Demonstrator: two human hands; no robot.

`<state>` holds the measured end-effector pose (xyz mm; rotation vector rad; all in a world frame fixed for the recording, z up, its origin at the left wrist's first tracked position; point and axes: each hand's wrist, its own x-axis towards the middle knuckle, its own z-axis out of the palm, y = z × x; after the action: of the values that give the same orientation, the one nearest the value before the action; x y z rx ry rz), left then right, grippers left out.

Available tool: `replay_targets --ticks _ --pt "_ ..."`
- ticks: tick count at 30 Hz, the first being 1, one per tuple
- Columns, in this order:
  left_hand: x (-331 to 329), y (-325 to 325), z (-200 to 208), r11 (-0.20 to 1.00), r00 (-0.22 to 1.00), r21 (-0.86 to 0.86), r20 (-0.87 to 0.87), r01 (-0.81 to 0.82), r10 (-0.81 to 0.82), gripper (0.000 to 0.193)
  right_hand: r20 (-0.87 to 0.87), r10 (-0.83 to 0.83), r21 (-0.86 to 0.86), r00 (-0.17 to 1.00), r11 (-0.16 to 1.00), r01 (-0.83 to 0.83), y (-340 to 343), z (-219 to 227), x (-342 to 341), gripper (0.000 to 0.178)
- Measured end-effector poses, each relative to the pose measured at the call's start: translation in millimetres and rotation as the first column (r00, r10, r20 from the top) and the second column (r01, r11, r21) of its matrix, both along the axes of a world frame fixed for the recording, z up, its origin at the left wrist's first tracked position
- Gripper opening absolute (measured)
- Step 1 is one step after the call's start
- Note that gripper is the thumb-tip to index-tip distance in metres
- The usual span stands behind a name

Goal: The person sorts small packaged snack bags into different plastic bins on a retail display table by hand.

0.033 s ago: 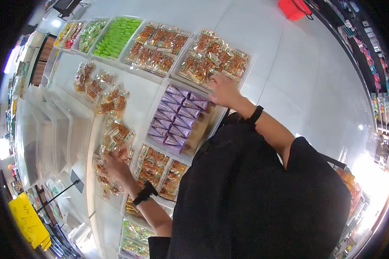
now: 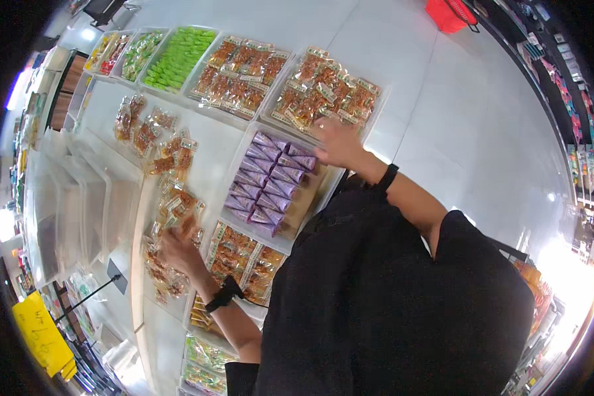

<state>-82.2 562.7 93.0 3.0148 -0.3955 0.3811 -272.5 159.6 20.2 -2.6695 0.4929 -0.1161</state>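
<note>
My left hand (image 2: 180, 252) is over a row of loose clear packets of brown snacks (image 2: 177, 201). Its fingers are closed on what looks like one brown snack packet (image 2: 189, 228), partly hidden by the hand. My right hand (image 2: 340, 143) hovers at the near edge of a clear bin of similar snack packets (image 2: 327, 92), thumb and fingers apart, with nothing visible in it. Below that hand, a bin (image 2: 296, 229) holds rows of purple cone-shaped packs (image 2: 265, 175). Another bin of brown snack packets (image 2: 234, 254) stands between my left forearm and the cones.
Along the far side stand bins of brown packets (image 2: 241, 74), green packs (image 2: 180, 58) and other colours. Nested clear bins (image 2: 79, 198) are at the left. A yellow sign (image 2: 43, 336) hangs at lower left. A red basket (image 2: 449, 16) is at the far right.
My right hand has shifted slightly left. My left hand has risen a little in the picture, the brown packet at its fingers moving with it.
</note>
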Motion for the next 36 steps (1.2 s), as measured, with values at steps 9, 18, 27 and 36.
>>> replay_targets --ticks 9,18,27,36 --pt "-89.5 -209.7 -25.2 0.541 0.834 -0.841 -0.279 0.028 -0.477 0.011 0.261 0.415 -0.209 0.871 0.906 -0.369 -1.1 30.6 19.6 0.090" --pt "-86.0 -316.5 -34.5 0.524 0.589 -0.846 -0.475 -0.100 -0.654 0.013 0.275 0.285 0.125 0.918 0.936 -0.328 -93.0 13.9 3.6 0.076" --pt "-73.6 -367.3 -86.6 0.880 0.847 -0.256 -0.264 0.400 -0.462 0.057 -0.015 0.155 -0.180 0.988 0.971 -0.156 -157.5 8.0 17.5 0.070" --pt "-78.5 -357.6 -94.9 0.941 0.907 -0.067 -0.252 0.332 -0.338 0.062 0.009 0.347 -0.284 0.938 0.900 -0.331 -191.3 -29.7 84.0 0.054"
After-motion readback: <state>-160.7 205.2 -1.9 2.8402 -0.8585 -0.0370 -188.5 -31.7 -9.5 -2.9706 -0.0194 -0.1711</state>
